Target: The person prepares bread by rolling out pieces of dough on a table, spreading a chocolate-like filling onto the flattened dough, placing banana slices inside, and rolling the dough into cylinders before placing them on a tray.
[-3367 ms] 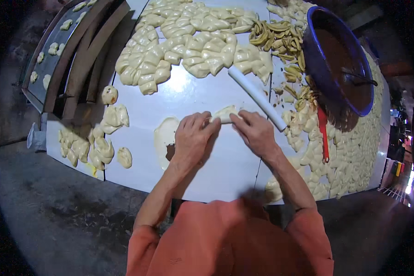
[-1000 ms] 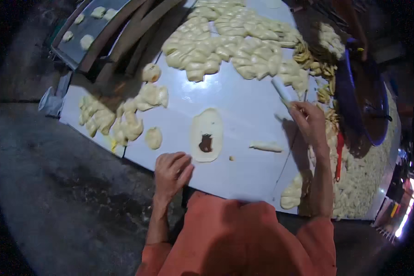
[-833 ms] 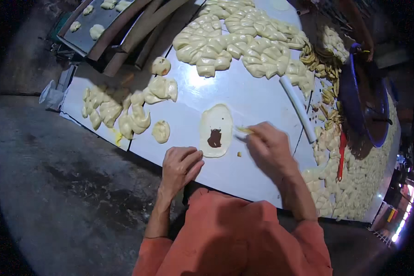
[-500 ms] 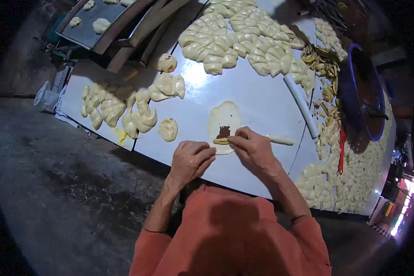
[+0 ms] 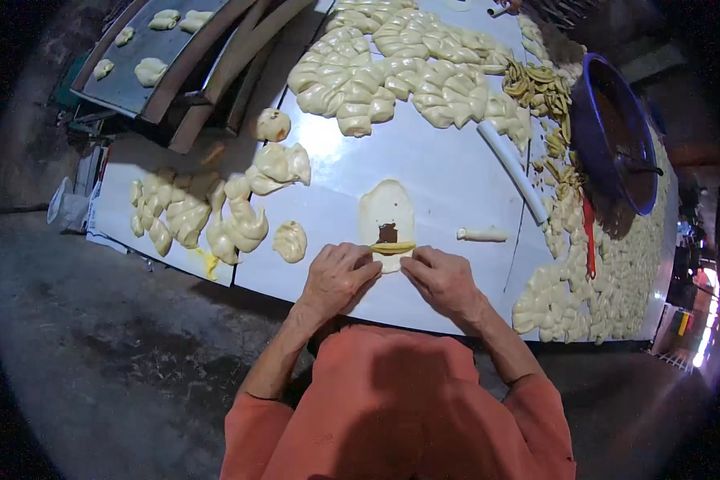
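Observation:
A flat oval dough sheet (image 5: 386,198) lies on the table in front of me. On it is a dark brown patch of filling (image 5: 387,234), and just nearer a yellow slice (image 5: 394,248), possibly banana, lies crosswise. My left hand (image 5: 341,274) is curled at the sheet's left near edge, fingertips pressed together beside the slice's end. Across from it, my right hand (image 5: 442,280) has thumb and fingers pinched at the right near edge. The fingertips partly hide the dough's corners. A short pale rolling pin (image 5: 482,234) lies to the right of the sheet.
Dough lumps (image 5: 244,220) sit at left, shaped dough pieces (image 5: 448,92) at the back. A long white tube (image 5: 512,172) lies at right, near yellow slices (image 5: 544,92), a purple basin (image 5: 588,120) of brown filling and a red utensil (image 5: 589,240). A tray rack (image 5: 148,60) stands back left.
My right hand has drawn back to the right from the slice to the dough's edge. The slice now shows its full length. The view has shifted slightly.

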A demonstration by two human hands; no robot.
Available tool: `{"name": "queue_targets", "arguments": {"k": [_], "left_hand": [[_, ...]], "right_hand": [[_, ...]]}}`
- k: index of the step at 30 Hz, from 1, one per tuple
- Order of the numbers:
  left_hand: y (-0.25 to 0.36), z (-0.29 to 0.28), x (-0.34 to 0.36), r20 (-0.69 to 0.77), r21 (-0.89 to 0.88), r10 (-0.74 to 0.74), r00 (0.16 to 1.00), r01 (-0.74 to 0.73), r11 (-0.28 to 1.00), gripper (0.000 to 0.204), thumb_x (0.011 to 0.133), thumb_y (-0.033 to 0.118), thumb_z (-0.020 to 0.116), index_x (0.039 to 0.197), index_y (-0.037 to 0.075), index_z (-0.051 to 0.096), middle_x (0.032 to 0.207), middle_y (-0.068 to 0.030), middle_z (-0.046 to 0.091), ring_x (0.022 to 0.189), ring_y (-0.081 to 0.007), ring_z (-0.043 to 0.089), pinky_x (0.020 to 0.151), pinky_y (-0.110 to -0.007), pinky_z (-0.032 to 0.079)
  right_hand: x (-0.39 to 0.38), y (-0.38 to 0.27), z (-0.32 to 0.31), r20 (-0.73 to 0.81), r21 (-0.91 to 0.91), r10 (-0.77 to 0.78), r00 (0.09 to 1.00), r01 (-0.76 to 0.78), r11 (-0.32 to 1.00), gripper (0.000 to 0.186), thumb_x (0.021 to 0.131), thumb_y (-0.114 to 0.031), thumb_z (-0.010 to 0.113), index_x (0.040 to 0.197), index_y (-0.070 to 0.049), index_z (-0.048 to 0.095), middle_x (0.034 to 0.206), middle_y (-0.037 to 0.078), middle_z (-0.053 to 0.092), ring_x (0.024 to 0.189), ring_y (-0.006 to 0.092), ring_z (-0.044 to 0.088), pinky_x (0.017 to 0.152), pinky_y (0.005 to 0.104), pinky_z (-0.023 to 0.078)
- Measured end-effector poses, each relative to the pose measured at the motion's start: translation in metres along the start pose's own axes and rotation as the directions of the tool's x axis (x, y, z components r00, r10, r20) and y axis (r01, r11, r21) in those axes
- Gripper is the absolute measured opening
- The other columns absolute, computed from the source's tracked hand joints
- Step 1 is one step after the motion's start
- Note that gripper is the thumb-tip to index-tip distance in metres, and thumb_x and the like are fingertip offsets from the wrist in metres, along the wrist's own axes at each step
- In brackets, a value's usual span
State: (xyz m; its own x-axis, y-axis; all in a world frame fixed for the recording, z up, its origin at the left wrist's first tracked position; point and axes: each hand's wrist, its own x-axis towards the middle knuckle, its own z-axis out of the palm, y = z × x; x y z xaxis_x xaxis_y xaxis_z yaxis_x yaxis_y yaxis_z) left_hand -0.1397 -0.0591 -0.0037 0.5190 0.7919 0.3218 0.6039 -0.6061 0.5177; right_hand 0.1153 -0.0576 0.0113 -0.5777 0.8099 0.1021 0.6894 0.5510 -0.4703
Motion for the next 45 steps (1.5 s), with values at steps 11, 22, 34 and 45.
{"name": "queue_targets", "arguments": {"k": [11,22,34,45], "left_hand": [[0.004,-0.010,0.032,-0.096,-0.168,-0.410,0.907,0.391,0.905,0.017,0.092,0.017,0.071,0.104,0.005,0.073,0.115,-0.0151,0.068,0.108,-0.0343,0.063,0.094,-0.046,0.049],[-0.010,-0.018,0.029,-0.003,-0.094,-0.236,0.972,0.234,0.968,0.025,0.087,0.017,0.076,0.111,0.013,0.073,0.113,-0.0089,0.068,0.102,-0.0298,0.065,0.087,-0.044,0.050],[-0.005,-0.016,0.044,-0.025,-0.115,-0.398,0.917,0.393,0.912,0.017,0.089,0.018,0.075,0.099,0.005,0.075,0.113,-0.0097,0.069,0.105,-0.0297,0.064,0.089,-0.044,0.051],[-0.017,-0.016,0.042,-0.037,0.021,-0.176,0.984,0.177,0.984,0.023,0.091,0.021,0.075,0.113,0.013,0.074,0.100,-0.0069,0.069,0.089,-0.0263,0.066,0.072,-0.041,0.051]], "right_hand": [[0.022,0.002,-0.005,-0.176,0.272,0.402,0.899,-0.348,0.897,0.014,0.094,-0.013,0.067,0.105,-0.005,0.062,0.102,0.013,0.066,0.082,0.0331,0.070,0.069,0.0426,0.057],[0.026,0.008,-0.013,-0.070,0.061,0.028,0.997,-0.023,0.998,0.025,0.092,-0.015,0.068,0.116,-0.008,0.066,0.110,0.010,0.066,0.083,0.0299,0.070,0.068,0.0406,0.058],[0.051,0.022,-0.016,0.018,-0.006,0.225,0.974,-0.225,0.974,0.017,0.102,-0.023,0.059,0.101,-0.007,0.068,0.093,0.010,0.063,0.079,0.0311,0.067,0.066,0.0450,0.055],[0.042,0.031,-0.004,-0.101,0.022,0.062,0.993,-0.060,0.998,0.023,0.095,-0.027,0.070,0.111,-0.010,0.065,0.100,0.007,0.063,0.083,0.0263,0.068,0.068,0.0405,0.056]]}}
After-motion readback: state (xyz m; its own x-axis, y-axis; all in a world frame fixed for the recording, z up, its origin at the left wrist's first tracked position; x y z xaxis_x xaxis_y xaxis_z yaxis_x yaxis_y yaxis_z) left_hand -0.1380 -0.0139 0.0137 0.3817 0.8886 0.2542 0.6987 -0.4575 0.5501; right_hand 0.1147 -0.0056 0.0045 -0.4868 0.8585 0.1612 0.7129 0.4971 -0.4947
